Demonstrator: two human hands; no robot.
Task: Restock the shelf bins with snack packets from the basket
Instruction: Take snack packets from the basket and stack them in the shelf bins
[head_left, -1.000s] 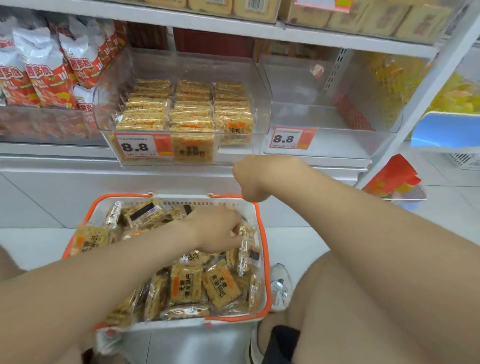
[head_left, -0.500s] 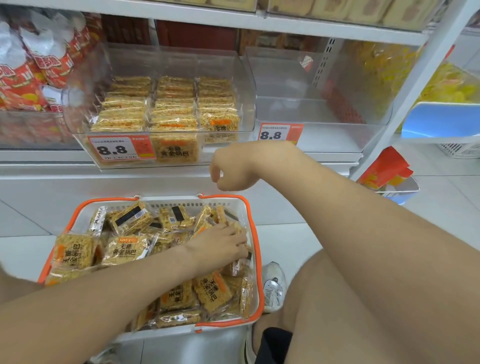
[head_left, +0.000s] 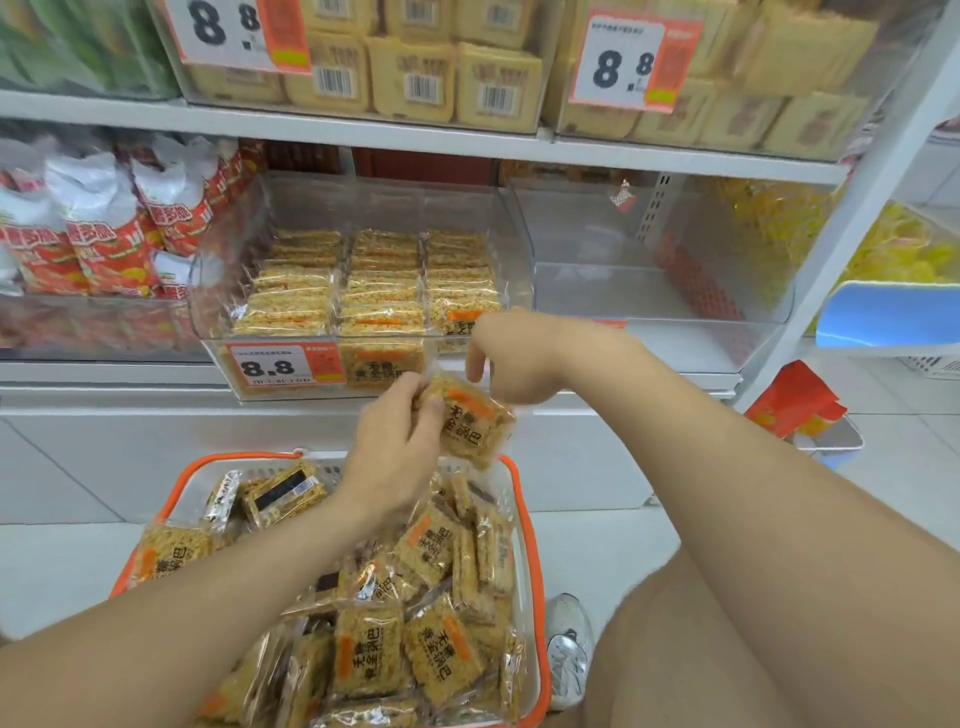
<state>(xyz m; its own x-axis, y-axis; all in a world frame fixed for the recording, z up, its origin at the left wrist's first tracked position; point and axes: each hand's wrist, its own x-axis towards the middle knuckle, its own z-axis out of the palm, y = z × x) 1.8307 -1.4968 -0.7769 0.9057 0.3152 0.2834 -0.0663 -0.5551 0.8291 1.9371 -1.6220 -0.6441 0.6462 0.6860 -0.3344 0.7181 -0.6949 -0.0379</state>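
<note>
A white basket with an orange rim (head_left: 536, 571) stands on the floor below me, full of yellow rice-cracker snack packets (head_left: 441, 665). My left hand (head_left: 389, 447) is raised above the basket and grips one snack packet (head_left: 475, 423) by its left side. My right hand (head_left: 511, 358) hangs just above that packet with curled fingers, its fingertips at the packet's upper edge; whether it grips is unclear. Behind the hands, a clear shelf bin (head_left: 221, 312) holds three rows of the same packets (head_left: 382, 291).
To the right of the filled bin sits a clear bin (head_left: 649, 291) with nothing in it. Red-and-white snack bags (head_left: 104, 234) fill the bin on the left. Yellow packs (head_left: 415, 78) line the shelf above. My bent leg (head_left: 727, 623) and shoe (head_left: 569, 644) are beside the basket.
My left hand has come up out of the basket with one packet. My right hand has opened slightly and now meets the packet. The view has tilted up toward the shelves.
</note>
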